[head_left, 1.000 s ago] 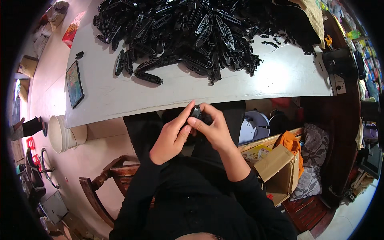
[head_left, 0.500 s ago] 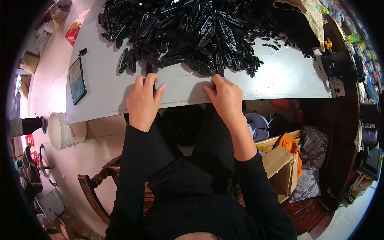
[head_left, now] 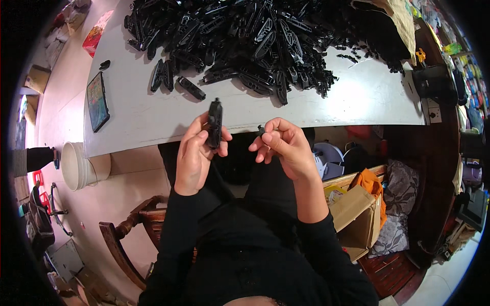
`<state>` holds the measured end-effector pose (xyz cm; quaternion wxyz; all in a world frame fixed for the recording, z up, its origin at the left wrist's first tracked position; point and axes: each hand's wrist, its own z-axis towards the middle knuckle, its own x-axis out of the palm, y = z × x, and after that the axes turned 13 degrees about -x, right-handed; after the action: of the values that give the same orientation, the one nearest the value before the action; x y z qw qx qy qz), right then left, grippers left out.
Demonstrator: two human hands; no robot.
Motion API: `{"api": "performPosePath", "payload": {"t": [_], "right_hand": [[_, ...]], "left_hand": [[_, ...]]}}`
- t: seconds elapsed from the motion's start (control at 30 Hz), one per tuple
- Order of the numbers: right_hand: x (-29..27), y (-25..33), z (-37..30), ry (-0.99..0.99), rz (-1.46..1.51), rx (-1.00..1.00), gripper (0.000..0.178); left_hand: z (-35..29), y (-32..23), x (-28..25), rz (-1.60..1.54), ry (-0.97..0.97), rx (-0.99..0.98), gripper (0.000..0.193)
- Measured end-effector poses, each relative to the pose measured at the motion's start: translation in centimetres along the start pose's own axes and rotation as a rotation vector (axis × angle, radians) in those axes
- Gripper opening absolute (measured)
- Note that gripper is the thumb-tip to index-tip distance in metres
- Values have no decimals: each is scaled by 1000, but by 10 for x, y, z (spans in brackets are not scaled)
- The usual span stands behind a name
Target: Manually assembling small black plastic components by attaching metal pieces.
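My left hand [head_left: 193, 158] grips a long black plastic part [head_left: 215, 124], held nearly upright just over the table's near edge. A small black plastic clip [head_left: 261, 130] is pinched between the thumb and forefinger of my right hand [head_left: 286, 149], a short way to the right of the long part and apart from it. Beyond my hands, a heap of similar long black parts [head_left: 235, 41] covers the far side of the white table [head_left: 143, 115]. One loose black part [head_left: 191, 88] lies in front of the heap. Small black pieces [head_left: 352, 56] are spread at its right.
A phone [head_left: 98, 102] lies at the table's left edge, with a small black piece [head_left: 105, 65] above it. A beige sack [head_left: 398, 20] stands at the back right. Below are a white bucket [head_left: 76, 166], a wooden chair [head_left: 122, 232] and an open cardboard box [head_left: 360, 214].
Both hands have drawn back from the table toward me and turned up. The left has lifted a long black part; the right now shows a small clip. A loose part is uncovered on the table.
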<state>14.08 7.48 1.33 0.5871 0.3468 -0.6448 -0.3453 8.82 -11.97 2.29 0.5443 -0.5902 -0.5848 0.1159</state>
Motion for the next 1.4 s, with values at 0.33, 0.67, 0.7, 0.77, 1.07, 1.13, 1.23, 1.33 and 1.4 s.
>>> {"api": "performPosePath", "payload": {"t": [0.33,0.67,0.7,0.77,1.07,1.13,1.23,1.33,1.4], "right_hand": [[33,1,-6,-37,-85,-59,10],[41,-7,-2,143,-474,-186,6],[45,0,-4,138,-561,-184,8],[51,5,-2,93,-580,-214,9],[35,-7,4,-12,-244,-32,16],[29,-10,3,-12,-256,-23,16],[28,-13,-2,-15,-176,-68,15],[16,-10,-3,-133,-193,-131,14],[-12,-5,8,-232,-26,-407,18]], "left_hand": [[-6,8,14,164,-27,19,31],[-7,14,12,274,-54,83,44],[-9,12,12,424,-30,99,46],[-9,12,16,600,29,255,48],[-14,15,19,514,73,150,50],[-14,15,17,568,121,66,48],[-15,14,17,609,137,-6,48],[-3,10,9,990,70,311,47],[19,-6,-2,1277,-137,647,48]]}}
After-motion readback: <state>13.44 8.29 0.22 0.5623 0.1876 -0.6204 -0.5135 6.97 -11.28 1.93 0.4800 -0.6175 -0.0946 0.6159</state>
